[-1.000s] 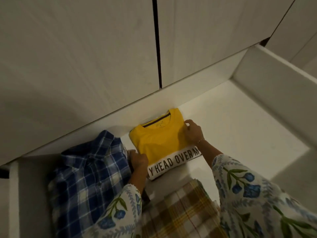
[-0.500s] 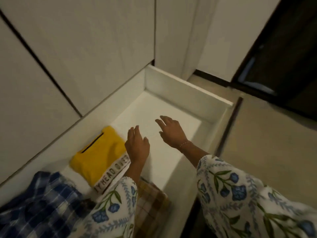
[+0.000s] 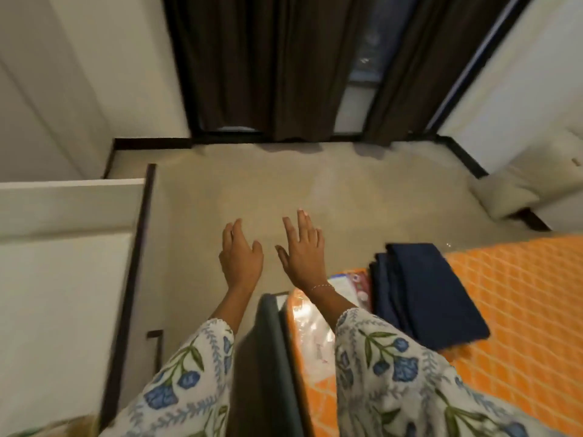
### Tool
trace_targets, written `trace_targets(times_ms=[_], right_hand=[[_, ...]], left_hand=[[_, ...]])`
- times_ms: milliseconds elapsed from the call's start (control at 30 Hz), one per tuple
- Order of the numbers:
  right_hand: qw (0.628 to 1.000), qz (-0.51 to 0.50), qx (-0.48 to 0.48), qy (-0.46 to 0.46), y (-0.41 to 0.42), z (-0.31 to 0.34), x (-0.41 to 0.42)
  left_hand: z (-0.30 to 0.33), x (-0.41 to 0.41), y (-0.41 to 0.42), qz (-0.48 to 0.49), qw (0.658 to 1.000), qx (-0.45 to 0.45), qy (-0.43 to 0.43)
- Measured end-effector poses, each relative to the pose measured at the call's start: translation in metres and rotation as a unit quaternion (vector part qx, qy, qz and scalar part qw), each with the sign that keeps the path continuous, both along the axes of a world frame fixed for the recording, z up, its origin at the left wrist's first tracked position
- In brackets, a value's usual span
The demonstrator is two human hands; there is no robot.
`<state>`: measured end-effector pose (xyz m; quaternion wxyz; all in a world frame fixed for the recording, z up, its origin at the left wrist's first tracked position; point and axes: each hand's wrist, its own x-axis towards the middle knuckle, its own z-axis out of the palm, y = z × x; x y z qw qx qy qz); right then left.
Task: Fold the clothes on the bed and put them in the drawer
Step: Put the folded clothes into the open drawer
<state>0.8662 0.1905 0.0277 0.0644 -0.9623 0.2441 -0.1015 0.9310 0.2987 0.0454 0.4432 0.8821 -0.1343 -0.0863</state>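
My left hand and my right hand hang side by side in the air over the floor, fingers straight and spread, holding nothing. A folded dark navy garment lies on the orange quilted bed at the right, just right of my right hand. The white drawer stands pulled out at the left, left of my left hand. The clothes inside it are out of sight, except a blurred corner of fabric at the bottom left edge.
Beige floor stretches ahead to dark curtains. A pillow lies at the far right by the wall. The bed's dark frame edge runs between my arms. A flat plastic-wrapped packet lies beside the navy garment.
Both hands let go of the yellow T-shirt in the drawer and lifted away empty. The view swung right from the drawer to the floor and bed.
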Motion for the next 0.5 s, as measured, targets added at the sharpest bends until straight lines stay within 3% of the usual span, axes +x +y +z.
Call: trace_targets(times_ms=[300,400,500], right_hand=[[0.975,-0.204,-0.006,0.083,-0.192,-0.059,-0.193],[0.962,-0.245,0.022,0.12,-0.238,-0.087,-0.242],[0.943,-0.301,0.077,0.122,-0.28,-0.112,-0.276]], left_hand=[[-0.078,-0.128,-0.168,-0.169,0.979,0.034,0.105],[-0.103,-0.166,-0.219,-0.129,0.958,0.036,0.253],[-0.132,-0.2,-0.27,-0.082,0.902,0.073,0.417]])
